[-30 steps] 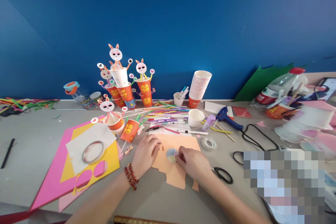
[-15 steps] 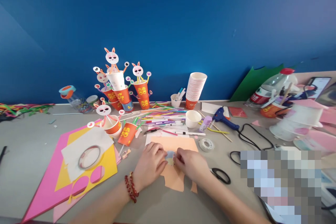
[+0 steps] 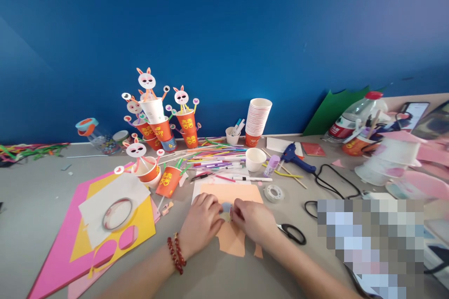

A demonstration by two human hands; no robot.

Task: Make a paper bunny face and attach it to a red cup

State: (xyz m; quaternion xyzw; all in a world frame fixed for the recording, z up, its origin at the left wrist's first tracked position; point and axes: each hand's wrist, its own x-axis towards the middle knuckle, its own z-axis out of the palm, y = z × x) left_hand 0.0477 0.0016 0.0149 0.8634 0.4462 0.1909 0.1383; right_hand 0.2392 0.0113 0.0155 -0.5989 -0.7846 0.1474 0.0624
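My left hand (image 3: pixel 204 218) and my right hand (image 3: pixel 253 219) come together over a peach sheet of paper (image 3: pixel 233 243), fingertips closed. A small pale blue and yellow piece (image 3: pixel 227 208) shows between them; the fingers cover most of it. Under the paper's right side lie scissors (image 3: pixel 293 233), their blades partly hidden by my right arm. A roll of clear tape (image 3: pixel 274 193) rests just beyond my right hand. To the left, an orange paper cup (image 3: pixel 169 181) lies tilted with green stems in it, beside a cup with a paper rabbit head (image 3: pixel 136 150).
Colored sheets (image 3: pixel 70 224) with a tape roll (image 3: pixel 117 214) cover the left. Straws and markers (image 3: pixel 220 163) spread behind, before stacked paper cups (image 3: pixel 258 119). Rabbit cups (image 3: pixel 189 126) stand against the blue wall. A blue glue gun (image 3: pixel 298 160), its black cord and a bottle (image 3: pixel 351 119) occupy the right.
The view has shifted slightly, so the background items sit a little further left. Both hands keep nearly the same pose over the peach paper.
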